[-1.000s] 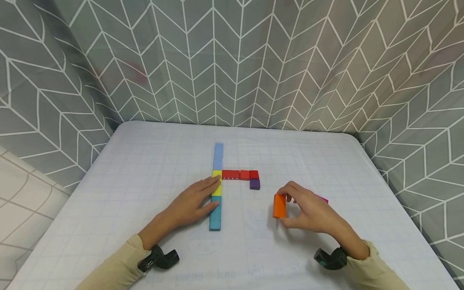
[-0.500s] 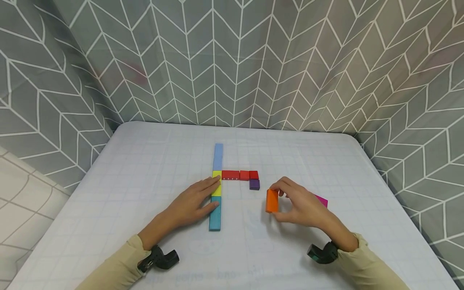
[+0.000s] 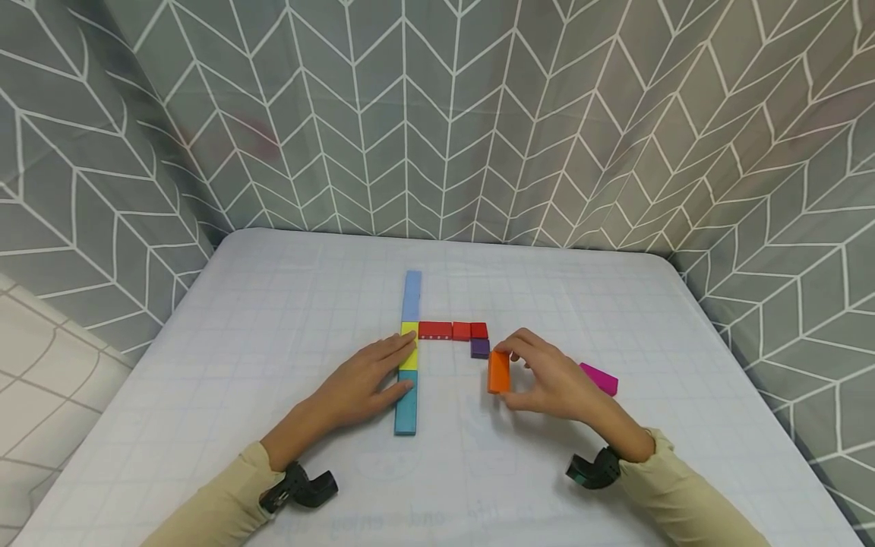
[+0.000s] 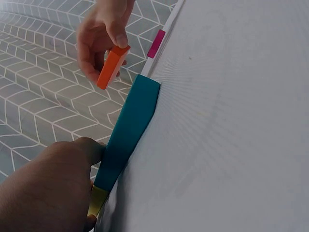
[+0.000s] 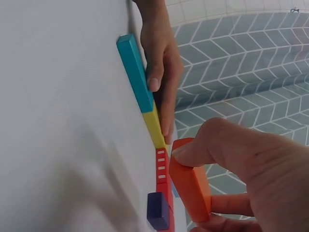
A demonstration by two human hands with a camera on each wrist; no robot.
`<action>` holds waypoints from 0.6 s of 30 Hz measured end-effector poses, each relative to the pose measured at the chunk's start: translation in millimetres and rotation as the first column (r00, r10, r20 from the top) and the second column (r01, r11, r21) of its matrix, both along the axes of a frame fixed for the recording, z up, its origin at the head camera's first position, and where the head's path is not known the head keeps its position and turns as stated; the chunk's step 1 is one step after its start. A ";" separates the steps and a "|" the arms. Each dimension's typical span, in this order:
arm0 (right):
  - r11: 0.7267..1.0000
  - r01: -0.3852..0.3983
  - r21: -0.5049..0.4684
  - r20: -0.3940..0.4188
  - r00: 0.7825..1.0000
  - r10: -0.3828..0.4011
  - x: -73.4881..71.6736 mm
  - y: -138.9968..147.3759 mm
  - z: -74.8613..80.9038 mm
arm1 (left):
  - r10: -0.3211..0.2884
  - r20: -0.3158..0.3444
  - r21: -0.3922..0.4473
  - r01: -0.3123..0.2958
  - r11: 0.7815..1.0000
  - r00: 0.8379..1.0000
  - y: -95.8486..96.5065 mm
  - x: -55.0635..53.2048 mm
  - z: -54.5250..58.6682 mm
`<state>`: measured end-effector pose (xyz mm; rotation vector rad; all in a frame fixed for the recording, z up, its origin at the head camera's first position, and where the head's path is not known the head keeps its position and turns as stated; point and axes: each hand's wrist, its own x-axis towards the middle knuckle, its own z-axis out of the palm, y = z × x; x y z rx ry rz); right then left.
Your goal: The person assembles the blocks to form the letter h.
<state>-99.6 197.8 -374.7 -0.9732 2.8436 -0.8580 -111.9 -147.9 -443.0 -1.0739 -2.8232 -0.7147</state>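
My right hand [image 3: 551, 380] pinches an orange block [image 3: 499, 372] by its ends, between thumb and fingers, above the table. Just up and left of it lies a small purple block [image 3: 480, 349]. The purple block touches the last of a row of red blocks [image 3: 435, 330]. That row runs rightward from a yellow block [image 3: 409, 361]. My left hand [image 3: 361, 381] rests with extended fingers on the yellow block, its thumb on the teal block [image 3: 406, 410]. A light blue block [image 3: 412, 296] continues the column at the far end. The right wrist view shows the pinched orange block [image 5: 189, 186] close up.
A magenta block [image 3: 599, 379] lies on the white-covered table [image 3: 273, 289] to the right of my right hand. A grey patterned curtain [image 3: 437, 114] stands behind the table and along its sides.
My right hand has carried the orange block leftward and slightly away from me, closer to the purple block. The magenta block is now uncovered. My left hand has stayed put.
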 end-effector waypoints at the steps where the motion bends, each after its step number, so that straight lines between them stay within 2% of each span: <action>1: 1.000 0.001 0.007 0.006 1.000 -0.001 -0.7 -0.8 -0.9 | -0.002 -0.005 0.002 0.002 1.000 1.000 0.2 0.0 0.0; 9: 0.998 0.016 0.062 0.041 0.999 -0.019 -4.9 -7.3 -6.8 | 0.007 0.008 0.001 -0.007 1.000 1.000 1.1 1.4 1.0; 18: 0.997 0.020 0.073 0.043 0.999 -0.023 -7.7 -13.1 -14.8 | 0.011 0.015 -0.008 -0.011 1.000 1.000 1.2 0.7 0.0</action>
